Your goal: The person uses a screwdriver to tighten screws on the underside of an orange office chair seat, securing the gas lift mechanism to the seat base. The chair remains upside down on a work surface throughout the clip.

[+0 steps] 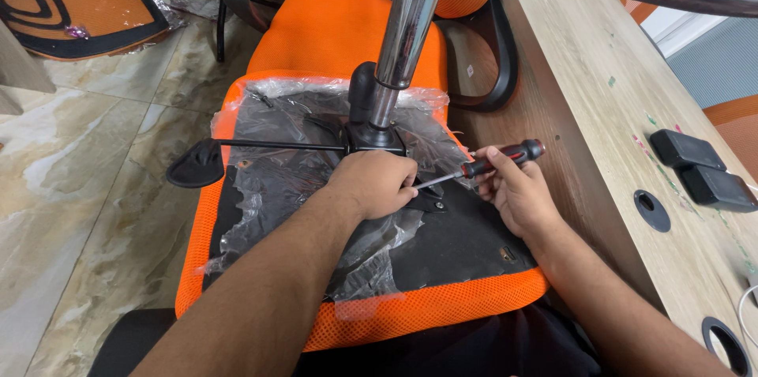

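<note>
Head view — an upturned orange mesh office-chair seat (410,310) lying across the lap, black underside up, loose clear plastic wrap (272,187) crumpled over much of it. Rising from the black metal mounting plate (375,138) near the seat's middle: a chrome gas-lift column (404,26), with a thin black lever and paddle handle (197,164) sticking out to the left.

Left hand (377,181) curled into a loose fist, pressed down on the underside just below the plate, steadying the seat. Right hand (517,195) pinching a red-and-black-handled screwdriver (489,164), fingers wrapped round the grip, shaft slanting down-left toward a spot beside the left knuckles; tip hidden behind them, so screw contact cannot be told.

To the right, a light wood-grain desk (600,108) with two black rectangular blocks (701,168) and round cable holes.

Judged step: driving or loosening a fastener at the plate — mid-way. Next move calls for keeping the tip seated squarely, firm downward pressure, seat held from sliding.
</note>
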